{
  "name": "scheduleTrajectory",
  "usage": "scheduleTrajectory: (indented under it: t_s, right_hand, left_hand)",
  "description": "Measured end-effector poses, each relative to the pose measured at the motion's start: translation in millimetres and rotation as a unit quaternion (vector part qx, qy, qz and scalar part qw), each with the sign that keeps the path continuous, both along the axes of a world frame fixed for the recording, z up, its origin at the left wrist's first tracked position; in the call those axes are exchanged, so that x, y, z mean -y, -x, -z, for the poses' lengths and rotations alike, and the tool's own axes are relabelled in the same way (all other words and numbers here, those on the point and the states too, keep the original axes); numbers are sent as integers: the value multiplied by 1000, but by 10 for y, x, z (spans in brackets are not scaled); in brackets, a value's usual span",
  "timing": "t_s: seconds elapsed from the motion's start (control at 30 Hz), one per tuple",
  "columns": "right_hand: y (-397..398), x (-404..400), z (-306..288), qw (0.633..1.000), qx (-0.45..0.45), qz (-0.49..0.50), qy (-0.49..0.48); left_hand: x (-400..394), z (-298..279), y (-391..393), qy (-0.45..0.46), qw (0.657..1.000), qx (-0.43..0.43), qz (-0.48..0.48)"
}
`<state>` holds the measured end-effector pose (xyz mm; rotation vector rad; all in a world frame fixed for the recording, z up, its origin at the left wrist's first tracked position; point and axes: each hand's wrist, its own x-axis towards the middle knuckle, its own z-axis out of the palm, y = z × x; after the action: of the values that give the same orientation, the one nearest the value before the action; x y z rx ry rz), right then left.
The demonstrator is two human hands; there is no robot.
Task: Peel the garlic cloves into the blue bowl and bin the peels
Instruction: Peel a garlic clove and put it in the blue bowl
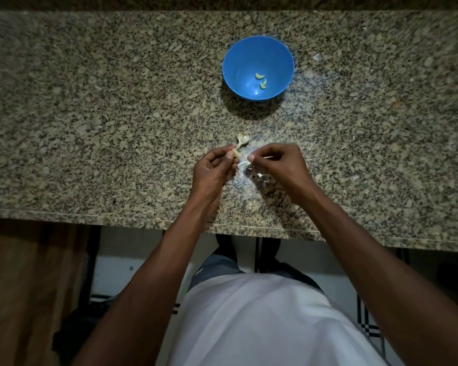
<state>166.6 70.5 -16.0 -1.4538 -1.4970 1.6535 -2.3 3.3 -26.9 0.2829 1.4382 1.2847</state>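
A blue bowl (258,52) stands on the granite counter (117,101), with two peeled garlic cloves (261,80) lying in it. Nearer me, my left hand (213,169) pinches a pale garlic clove (51,154) between thumb and fingertips. My right hand (278,165) pinches a thin strip of peel (269,156) just to the right of the clove. A dry garlic stalk with skin (242,140) lies on the counter just beyond my left fingers. Loose bits of peel (245,166) lie between and under my hands.
Small scraps of peel lie on the counter at the right (316,57) and far right (356,177). The counter's front edge (143,219) runs below my wrists. A wooden cabinet (24,286) and tiled floor show beneath it.
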Motion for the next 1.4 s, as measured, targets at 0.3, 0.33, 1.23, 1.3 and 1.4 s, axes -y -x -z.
scheduleTrajectory:
  t_s: [0.3,0.33,1.23,1.3,1.4]
  right_hand:
    - [71,-121,-20,994,-91,-62,27]
    - [73,-131,-8,993,-107,-44,38]
    - [-6,-191,0,978,-131,2,160]
    - [-22,-178,39,974,-139,4,176]
    - [-62,-147,105,968,-154,17,197]
  left_hand:
    - [-44,-54,-5,-13,994,-99,49]
    - [-53,-58,-4,-12,994,-99,38]
    - [-85,-19,-21,-45,974,-187,121]
    - [-56,-22,-30,-47,972,-191,129]
    - [-2,15,-28,-20,963,-226,142]
